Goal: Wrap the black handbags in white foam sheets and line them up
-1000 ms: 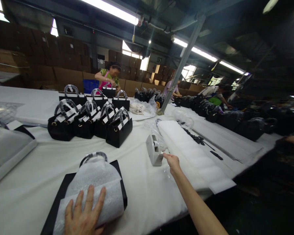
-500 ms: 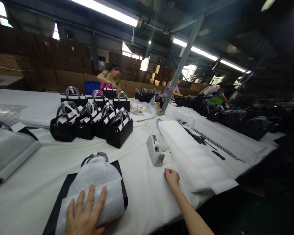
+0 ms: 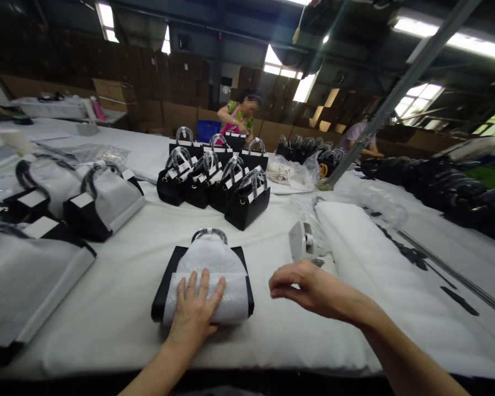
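Observation:
A black handbag [image 3: 165, 278] lies flat on the white table in front of me, its front covered by a folded white foam sheet [image 3: 214, 261]. My left hand [image 3: 196, 311] lies flat on the foam with fingers spread, pressing it down. My right hand [image 3: 303, 286] hovers just right of the bag, thumb and fingers pinched together; what they hold is too small to make out. A white tape dispenser [image 3: 299, 242] stands just behind that hand.
A stack of white foam sheets [image 3: 355, 247] lies to the right. Several upright black handbags [image 3: 218, 187] stand behind, and wrapped bags [image 3: 103, 201] rest at the left. A person [image 3: 241, 113] works across the table. A slanted metal post [image 3: 379, 115] rises at the right.
My right hand has drawn back from the tape dispenser toward the wrapped bag, fingers pinched. My view has swung right and down, centring the bag. The left hand stays on the foam.

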Demonstrator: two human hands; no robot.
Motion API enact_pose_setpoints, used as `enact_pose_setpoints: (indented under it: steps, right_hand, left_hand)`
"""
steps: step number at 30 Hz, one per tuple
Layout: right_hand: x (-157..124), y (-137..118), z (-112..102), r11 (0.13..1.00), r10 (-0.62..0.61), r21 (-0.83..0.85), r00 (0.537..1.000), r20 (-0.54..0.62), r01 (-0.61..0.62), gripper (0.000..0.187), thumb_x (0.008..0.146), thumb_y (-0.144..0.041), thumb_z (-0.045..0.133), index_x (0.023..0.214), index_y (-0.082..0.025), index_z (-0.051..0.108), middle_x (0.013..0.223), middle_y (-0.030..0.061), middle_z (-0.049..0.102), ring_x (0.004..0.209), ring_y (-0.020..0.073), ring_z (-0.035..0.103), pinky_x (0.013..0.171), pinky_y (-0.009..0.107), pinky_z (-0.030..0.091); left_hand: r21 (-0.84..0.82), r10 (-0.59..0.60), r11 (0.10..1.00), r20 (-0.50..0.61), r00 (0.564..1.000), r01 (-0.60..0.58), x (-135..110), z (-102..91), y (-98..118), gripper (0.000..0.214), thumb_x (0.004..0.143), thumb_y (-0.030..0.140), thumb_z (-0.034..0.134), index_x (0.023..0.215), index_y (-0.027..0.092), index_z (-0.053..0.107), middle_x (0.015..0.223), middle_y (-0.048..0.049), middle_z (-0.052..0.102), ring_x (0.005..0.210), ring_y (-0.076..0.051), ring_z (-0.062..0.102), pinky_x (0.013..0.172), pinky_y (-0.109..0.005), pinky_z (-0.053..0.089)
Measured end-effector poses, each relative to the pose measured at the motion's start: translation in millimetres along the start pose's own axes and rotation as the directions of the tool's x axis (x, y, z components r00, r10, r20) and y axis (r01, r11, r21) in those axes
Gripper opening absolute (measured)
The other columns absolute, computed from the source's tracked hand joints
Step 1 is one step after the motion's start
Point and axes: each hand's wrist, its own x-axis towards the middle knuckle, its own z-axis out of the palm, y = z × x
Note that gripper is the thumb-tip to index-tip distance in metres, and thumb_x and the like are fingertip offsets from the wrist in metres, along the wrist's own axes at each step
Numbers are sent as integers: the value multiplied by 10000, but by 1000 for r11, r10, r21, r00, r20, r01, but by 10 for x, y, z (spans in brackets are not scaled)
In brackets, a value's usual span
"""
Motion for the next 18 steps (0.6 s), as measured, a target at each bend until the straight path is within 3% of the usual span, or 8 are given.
enact_pose_setpoints:
  steps: [3, 5, 9, 12, 15, 18]
  right_hand:
    - [208, -378, -145, 963, -158, 257, 937, 311, 77, 268, 813, -423, 607, 871, -205, 753, 773, 11, 720, 703, 155, 644, 664, 213, 470]
    - [426, -376, -127, 968, -175, 236, 905, 388, 87, 255, 786, -403, 637, 853, -190, 759, 732, -4, 715, 662, 133, 631, 620, 187, 456]
    - [954, -76, 108, 987, -92, -85, 903, 420, 140, 109, 749, -229, 661, 787, -200, 760, 625, -42, 676, 560, 94, 564, 539, 169, 388]
    - [1263, 87, 263, 925, 30, -351, 895, 445, 144, 134, 735, -207, 672, 835, -198, 761, 650, -20, 684, 563, 101, 559, 532, 186, 363]
    - [1426, 108, 330, 828, 129, -542, 891, 436, 145, 184, 739, -271, 683, 897, -210, 756, 718, 8, 706, 641, 133, 596, 571, 203, 373]
    - [1489, 84, 364, 774, 155, -612, 890, 429, 160, 200, 759, -299, 665, 929, -234, 749, 792, 21, 720, 729, 162, 627, 600, 215, 380]
  left_hand:
    - [-14, 6, 1000, -1, 1000, -6, 1, -5, -11, 1059, 472, 563, 831, 1398, 366, 356, 1446, -161, 386, 1271, -432, 380, 1034, -614, 243]
    - [-18, 9, 1000, -2, 1000, -9, 4, -7, -19, 1052, 477, 562, 829, 1397, 367, 357, 1446, -162, 386, 1272, -435, 379, 1028, -620, 249]
    - [-12, 8, 1000, 2, 1000, -8, 6, -16, -28, 1058, 484, 547, 833, 1403, 361, 343, 1446, -168, 386, 1283, -435, 370, 1032, -620, 251]
    - [-10, 4, 1000, 16, 1000, -4, 8, -19, -32, 1070, 471, 557, 835, 1401, 363, 344, 1450, -172, 382, 1282, -432, 372, 1037, -618, 246]
    - [-4, 8, 1000, 22, 1000, -8, 13, -9, -37, 1077, 464, 547, 841, 1401, 364, 341, 1449, -178, 383, 1280, -431, 375, 1035, -617, 247]
    - [-4, 10, 1000, 22, 1000, -10, 16, 6, -40, 1084, 459, 543, 845, 1401, 359, 342, 1451, -182, 379, 1277, -434, 376, 1034, -619, 246]
